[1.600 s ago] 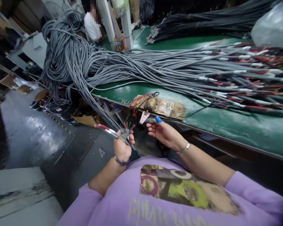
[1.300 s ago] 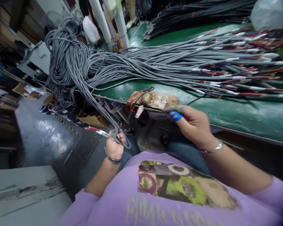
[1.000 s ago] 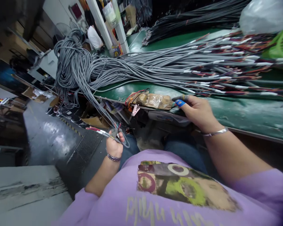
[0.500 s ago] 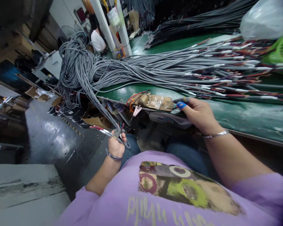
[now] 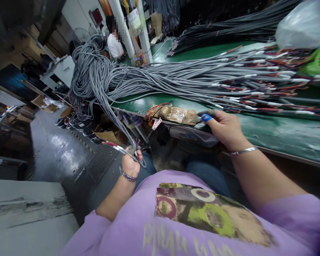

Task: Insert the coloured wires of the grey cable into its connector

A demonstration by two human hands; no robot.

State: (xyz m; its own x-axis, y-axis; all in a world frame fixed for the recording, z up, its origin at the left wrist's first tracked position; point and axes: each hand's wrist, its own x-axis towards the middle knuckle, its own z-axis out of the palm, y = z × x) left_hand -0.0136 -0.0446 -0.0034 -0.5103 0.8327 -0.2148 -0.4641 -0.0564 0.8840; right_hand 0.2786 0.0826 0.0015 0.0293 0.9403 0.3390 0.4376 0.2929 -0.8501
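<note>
My left hand (image 5: 131,164) is closed around several grey cables (image 5: 126,131), below the bench edge. Their stripped ends, with coloured wires (image 5: 110,144) and white sleeves, stick out to the left of the fist, and a short loop hangs on its right. At the bench edge, my right hand (image 5: 226,128) is pinched at the right end of a tape-wrapped wooden block (image 5: 178,115). Blue tape wraps its thumb and a dark cover sits on a finger. Thin wire seems to show at the fingertips, but what they grip is mostly hidden. A pink clip (image 5: 156,123) hangs by the block.
A long bundle of grey cables (image 5: 154,80) lies across the green bench (image 5: 256,129), heaped at its left end. Black cables (image 5: 216,33), a plastic bag (image 5: 304,25) and a green basket (image 5: 318,60) are behind. Another person (image 5: 114,46) sits beyond the white posts.
The view has shifted slightly, so the bench and cables appear a little further right and lower. Both hands keep nearly the same pose and place.
</note>
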